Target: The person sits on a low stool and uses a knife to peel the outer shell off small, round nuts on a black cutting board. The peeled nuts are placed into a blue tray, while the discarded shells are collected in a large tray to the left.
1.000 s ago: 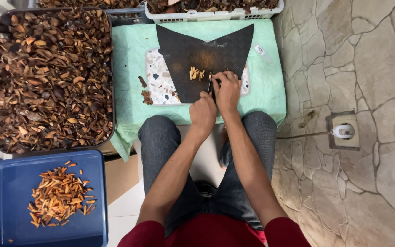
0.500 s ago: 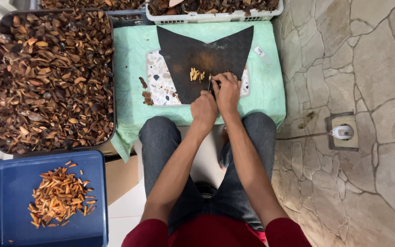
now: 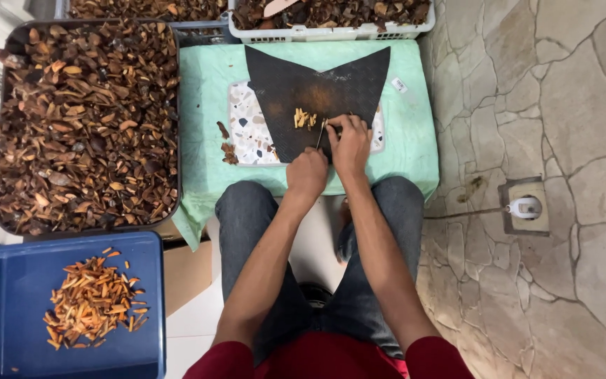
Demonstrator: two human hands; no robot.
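I take the dark cutting mat (image 3: 317, 88) as my landmark; it lies on the green-covered bench (image 3: 205, 98). Left of the mat sits the big tray of brown husks (image 3: 85, 126), and below that tray the blue bin (image 3: 8, 309) holds the orange slivers (image 3: 92, 302). At the mat's near edge my right hand (image 3: 348, 140) is closed on a thin blade (image 3: 320, 133), its edge down on the mat. My left hand (image 3: 308, 172) is curled just below, off the mat; whether it pinches anything I cannot tell. The pale cut pieces (image 3: 304, 118) lie just left of the blade. I judge short, straight presses best, with left fingertips clear.
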